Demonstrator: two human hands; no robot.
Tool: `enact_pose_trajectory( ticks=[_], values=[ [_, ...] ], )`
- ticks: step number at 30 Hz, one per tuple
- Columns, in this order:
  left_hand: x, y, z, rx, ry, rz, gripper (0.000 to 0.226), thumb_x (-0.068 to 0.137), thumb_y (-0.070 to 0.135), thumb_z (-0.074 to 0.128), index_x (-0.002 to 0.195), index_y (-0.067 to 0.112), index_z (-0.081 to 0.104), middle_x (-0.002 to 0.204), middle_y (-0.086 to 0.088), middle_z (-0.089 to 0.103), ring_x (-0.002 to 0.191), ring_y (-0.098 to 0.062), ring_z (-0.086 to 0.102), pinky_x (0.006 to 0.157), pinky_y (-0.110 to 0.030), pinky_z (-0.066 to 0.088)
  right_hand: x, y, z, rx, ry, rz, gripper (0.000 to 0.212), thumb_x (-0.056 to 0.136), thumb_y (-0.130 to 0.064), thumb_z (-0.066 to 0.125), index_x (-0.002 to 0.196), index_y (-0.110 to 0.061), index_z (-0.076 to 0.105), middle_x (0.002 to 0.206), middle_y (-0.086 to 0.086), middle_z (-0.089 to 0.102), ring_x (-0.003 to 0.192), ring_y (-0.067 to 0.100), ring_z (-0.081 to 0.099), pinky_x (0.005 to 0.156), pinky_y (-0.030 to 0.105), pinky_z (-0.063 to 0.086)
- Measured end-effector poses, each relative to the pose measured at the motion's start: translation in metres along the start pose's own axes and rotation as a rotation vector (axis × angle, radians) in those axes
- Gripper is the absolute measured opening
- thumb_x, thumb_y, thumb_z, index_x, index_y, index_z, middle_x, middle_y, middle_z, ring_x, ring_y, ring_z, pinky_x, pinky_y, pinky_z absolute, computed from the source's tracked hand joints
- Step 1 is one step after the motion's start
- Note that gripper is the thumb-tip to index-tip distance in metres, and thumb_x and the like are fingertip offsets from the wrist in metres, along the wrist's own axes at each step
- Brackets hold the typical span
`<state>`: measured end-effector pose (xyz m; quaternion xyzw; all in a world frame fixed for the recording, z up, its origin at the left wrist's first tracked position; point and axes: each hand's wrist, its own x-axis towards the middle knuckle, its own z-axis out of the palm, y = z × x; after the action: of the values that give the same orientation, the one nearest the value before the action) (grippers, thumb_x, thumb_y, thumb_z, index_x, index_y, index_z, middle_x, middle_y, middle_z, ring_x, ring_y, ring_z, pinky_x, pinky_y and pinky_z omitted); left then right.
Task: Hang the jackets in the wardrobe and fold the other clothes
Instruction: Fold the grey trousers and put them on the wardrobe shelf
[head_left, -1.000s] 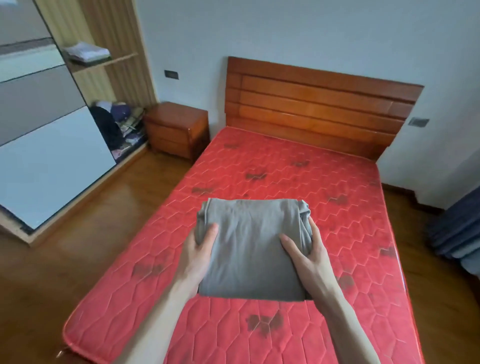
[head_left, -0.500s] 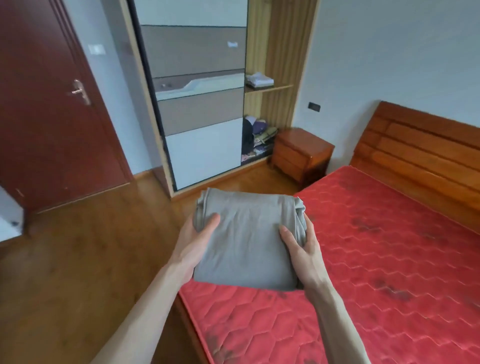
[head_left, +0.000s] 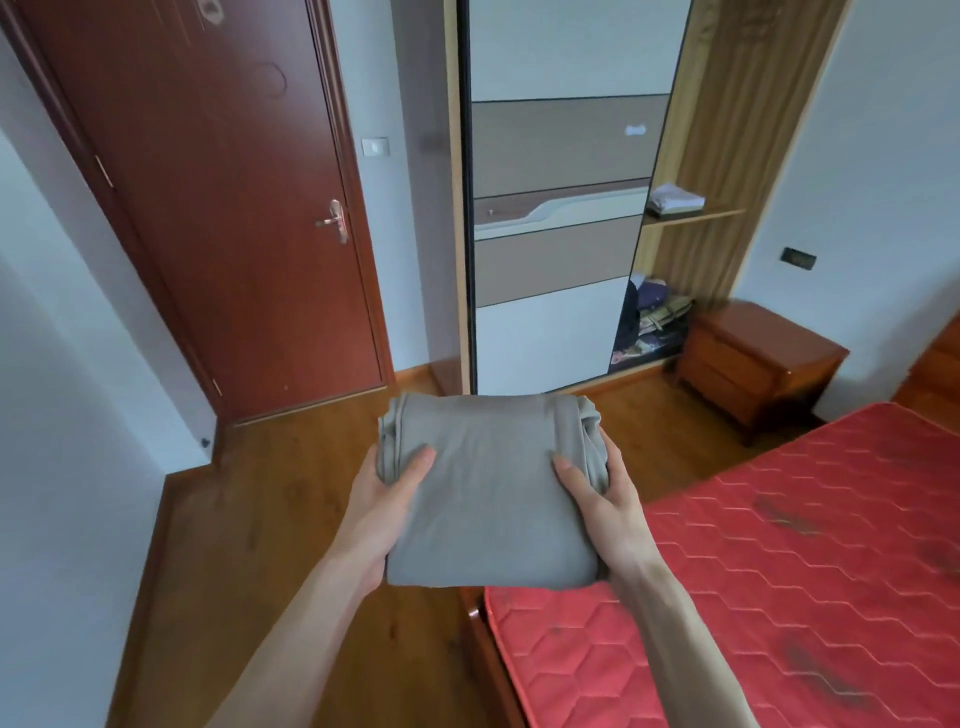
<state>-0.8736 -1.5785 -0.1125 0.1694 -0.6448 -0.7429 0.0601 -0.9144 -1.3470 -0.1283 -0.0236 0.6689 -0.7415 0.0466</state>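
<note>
Wooden floor (head_left: 291, 525) underfoot, bearing the bed's red quilted mattress (head_left: 779, 587) at right, a brown bedside cabinet (head_left: 753, 364) just beside the wardrobe (head_left: 561, 208). Inside the wardrobe's open section, a light wooden shelf (head_left: 693, 215) carrying a small folded white pile (head_left: 675, 199); lower down, on the wardrobe bottom, a jumble of dark and coloured clothes (head_left: 652, 319)
</note>
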Motion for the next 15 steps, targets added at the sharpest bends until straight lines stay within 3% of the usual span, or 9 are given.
enact_pose_trajectory(
  ticks=[7, 10, 12, 15],
  values=[
    [0.071, 0.025, -0.075, -0.020, 0.032, -0.008, 0.046, 0.090, 0.048, 0.074, 0.131, 0.038, 0.055, 0.118, 0.007, 0.073, 0.099, -0.012, 0.075, 0.070, -0.028, 0.059, 0.060, 0.000, 0.092, -0.021, -0.008, 0.009, 0.063, 0.094, -0.040, 0.074, 0.149, -0.044, 0.042, 0.129, -0.013, 0.068, 0.106, 0.004, 0.071, 0.083, 0.023, 0.057],
    [0.104, 0.032, -0.096, -0.009, 0.034, -0.001, 0.052, 0.089, 0.051, 0.073, 0.135, 0.037, 0.052, 0.121, 0.007, 0.071, 0.104, -0.013, 0.073, 0.074, -0.030, 0.059, 0.085, 0.000, 0.119, -0.050, 0.003, 0.039, 0.078, 0.091, -0.046, 0.075, 0.155, -0.040, 0.030, 0.134, -0.013, 0.062, 0.112, 0.009, 0.069, 0.090, 0.029, 0.058],
    [0.127, 0.034, -0.104, -0.008, 0.029, -0.006, 0.054, 0.089, 0.052, 0.074, 0.136, 0.037, 0.052, 0.122, 0.006, 0.071, 0.105, -0.014, 0.073, 0.078, -0.033, 0.060, 0.106, 0.002, 0.130, -0.055, 0.031, 0.075, 0.076, 0.089, -0.047, 0.077, 0.153, -0.031, 0.038, 0.128, -0.008, 0.068, 0.107, 0.013, 0.073, 0.093, 0.036, 0.060],
    [0.162, 0.037, -0.108, -0.015, 0.011, -0.010, 0.053, 0.089, 0.052, 0.074, 0.135, 0.038, 0.053, 0.122, 0.006, 0.071, 0.105, -0.014, 0.074, 0.080, -0.035, 0.061, 0.138, 0.004, 0.142, -0.056, 0.050, 0.124, 0.055, 0.088, -0.048, 0.077, 0.134, -0.025, 0.057, 0.112, -0.003, 0.077, 0.095, 0.016, 0.077, 0.084, 0.039, 0.063]
  ],
)
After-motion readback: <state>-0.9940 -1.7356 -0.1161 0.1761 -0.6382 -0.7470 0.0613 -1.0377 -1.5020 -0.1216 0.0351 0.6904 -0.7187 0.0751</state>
